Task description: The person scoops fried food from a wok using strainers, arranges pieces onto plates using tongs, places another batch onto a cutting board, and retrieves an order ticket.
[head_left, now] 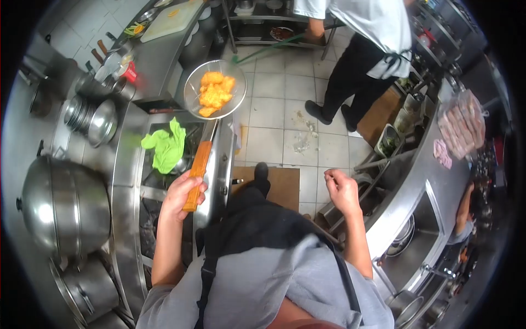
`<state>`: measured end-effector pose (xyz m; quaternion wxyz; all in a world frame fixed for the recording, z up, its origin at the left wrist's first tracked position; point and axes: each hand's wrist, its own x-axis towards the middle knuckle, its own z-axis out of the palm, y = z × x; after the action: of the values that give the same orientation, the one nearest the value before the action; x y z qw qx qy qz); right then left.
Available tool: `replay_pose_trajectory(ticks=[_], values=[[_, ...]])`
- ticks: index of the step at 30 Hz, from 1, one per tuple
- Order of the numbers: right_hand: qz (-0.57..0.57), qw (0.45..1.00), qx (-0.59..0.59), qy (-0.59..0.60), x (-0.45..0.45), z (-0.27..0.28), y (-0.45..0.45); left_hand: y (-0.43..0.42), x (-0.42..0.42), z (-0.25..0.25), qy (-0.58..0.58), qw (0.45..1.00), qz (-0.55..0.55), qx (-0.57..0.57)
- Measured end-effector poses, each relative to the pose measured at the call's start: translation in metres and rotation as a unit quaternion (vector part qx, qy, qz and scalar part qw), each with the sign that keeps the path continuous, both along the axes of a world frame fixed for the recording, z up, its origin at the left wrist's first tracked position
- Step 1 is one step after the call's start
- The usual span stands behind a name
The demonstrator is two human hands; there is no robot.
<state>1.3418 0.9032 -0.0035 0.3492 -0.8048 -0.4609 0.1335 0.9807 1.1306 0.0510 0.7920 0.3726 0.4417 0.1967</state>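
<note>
My left hand (183, 193) is wrapped round the wooden handle of a wire strainer (191, 78), held out in front of me over the edge of the stove. Several golden, fried-looking pieces of food (215, 93) lie in its mesh bowl. A bright green cloth (166, 147) rests on the stove just beyond that hand. On the other side, my right hand (342, 189) hangs in the air with its fingers curled in. Whether anything is inside those fingers is hidden.
A co-worker in a white shirt (378, 33) stands ahead on the right with a green stick (268, 48). Debris (301, 137) lies on the tiles. A big lidded steel pot (66, 208) stands left; a sink (419, 241) and bagged food (461, 120) are right. A cutting board (172, 22) lies far left.
</note>
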Motion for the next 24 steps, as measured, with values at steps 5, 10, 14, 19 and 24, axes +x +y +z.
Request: replay_pose_trajectory(ticks=[5,10,14,19,24], values=[[0.007,0.988,-0.132,-0.082,0.066,-0.051,0.071,0.115,0.061,-0.013,0.001,1.0,-0.021,-0.002],[0.016,0.982,-0.186,0.019,0.108,-0.054,0.139,0.189,0.12,-0.004,0.023,0.999,-0.023,-0.01],[0.076,0.977,-0.199,-0.007,0.158,-0.063,0.206,0.244,0.16,-0.019,0.018,1.0,0.01,-0.023],[0.089,0.978,-0.19,-0.006,0.235,-0.05,0.314,0.305,0.213,-0.068,-0.011,1.0,-0.022,-0.006],[0.131,0.99,-0.056,-0.01,0.313,-0.036,0.422,0.352,0.28,-0.063,0.01,1.0,-0.022,0.013]])
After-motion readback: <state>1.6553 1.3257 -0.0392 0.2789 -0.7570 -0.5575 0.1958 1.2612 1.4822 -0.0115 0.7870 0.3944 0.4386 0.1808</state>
